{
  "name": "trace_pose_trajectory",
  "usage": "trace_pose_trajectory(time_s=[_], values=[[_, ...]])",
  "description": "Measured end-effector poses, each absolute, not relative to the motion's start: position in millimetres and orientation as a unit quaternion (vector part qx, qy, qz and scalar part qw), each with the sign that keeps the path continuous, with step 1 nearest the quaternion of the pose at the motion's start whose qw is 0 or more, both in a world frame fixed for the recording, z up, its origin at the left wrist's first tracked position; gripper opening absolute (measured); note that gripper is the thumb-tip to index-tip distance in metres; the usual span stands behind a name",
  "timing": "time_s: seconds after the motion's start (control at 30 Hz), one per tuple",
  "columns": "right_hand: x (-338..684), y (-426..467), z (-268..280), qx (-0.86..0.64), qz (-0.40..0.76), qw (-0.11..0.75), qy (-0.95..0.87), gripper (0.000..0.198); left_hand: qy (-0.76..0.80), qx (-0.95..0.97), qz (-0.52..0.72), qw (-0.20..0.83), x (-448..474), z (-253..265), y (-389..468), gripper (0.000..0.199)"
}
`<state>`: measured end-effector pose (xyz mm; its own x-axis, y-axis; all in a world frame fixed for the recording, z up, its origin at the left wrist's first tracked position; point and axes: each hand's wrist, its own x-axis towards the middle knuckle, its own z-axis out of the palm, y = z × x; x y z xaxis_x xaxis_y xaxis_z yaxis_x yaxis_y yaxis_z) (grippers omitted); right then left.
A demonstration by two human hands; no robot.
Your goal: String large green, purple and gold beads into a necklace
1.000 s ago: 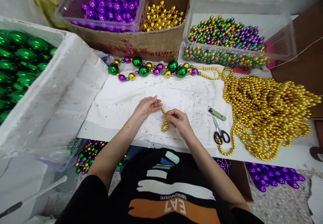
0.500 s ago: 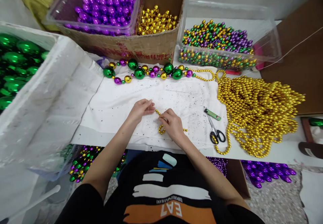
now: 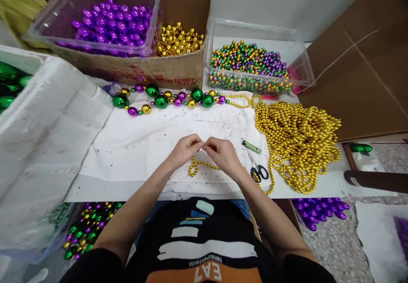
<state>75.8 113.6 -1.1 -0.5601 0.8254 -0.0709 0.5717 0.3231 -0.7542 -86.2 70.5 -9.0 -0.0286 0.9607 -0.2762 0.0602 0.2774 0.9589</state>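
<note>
My left hand (image 3: 187, 150) and my right hand (image 3: 222, 152) meet fingertip to fingertip over the white cloth (image 3: 134, 147). Both are pinched closed. A short strand of gold beads (image 3: 193, 169) comes out beneath my left hand, curls into a small loop on the cloth, and runs right under my right hand. The bit between the fingertips is too small to make out. Right of my hands lie black-handled scissors (image 3: 259, 173) and a green lighter (image 3: 251, 146). Beyond my hands a thin needle-like rod (image 3: 213, 121) rests on the cloth.
A necklace of green, purple and gold beads (image 3: 161, 100) stretches along the back. To the right is a heap of gold bead strands (image 3: 299, 142). Behind stand a cardboard box (image 3: 127, 70) and a clear bin (image 3: 261, 77) of mixed beads. A white foam box (image 3: 57, 125) borders the left.
My left hand has gone from open fingers to a pinch and now meets my right hand. The gold strand hangs below the hands. The view has shifted to the right.
</note>
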Motion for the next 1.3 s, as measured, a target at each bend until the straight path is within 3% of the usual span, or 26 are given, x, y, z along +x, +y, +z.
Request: trace_pose_trajectory(time_s=[0.13,0.23,0.33,0.47,0.6,0.93,1.2,1.3], values=[[93,144,-19,-0.439,0.457,0.209,-0.744,0.017,0.558,0.396,0.434,0.587,-91,-14,72,0.012],[108,170,-33,-0.471,0.318,0.187,-0.801,0.018,0.565,0.333,0.449,0.607,-92,-16,73,0.01],[119,185,-44,-0.461,0.176,0.094,-0.865,0.025,0.577,0.286,0.466,0.608,-92,-17,74,0.011],[120,193,-53,-0.417,0.105,0.005,-0.903,0.028,0.578,0.257,0.486,0.603,-92,-18,73,0.017],[120,197,-53,-0.405,0.085,-0.018,-0.91,0.023,0.576,0.245,0.496,0.602,-96,-18,71,0.028],[77,117,-7,-0.257,0.003,0.212,-0.943,0.03,0.458,0.219,0.586,0.631,-94,-13,74,0.027],[36,52,17,-0.203,0.225,0.347,-0.888,0.03,0.342,0.274,0.529,0.727,-91,12,65,0.029],[40,55,34,-0.238,0.237,0.389,-0.858,0.027,0.367,0.286,0.493,0.735,-91,15,58,0.028]])
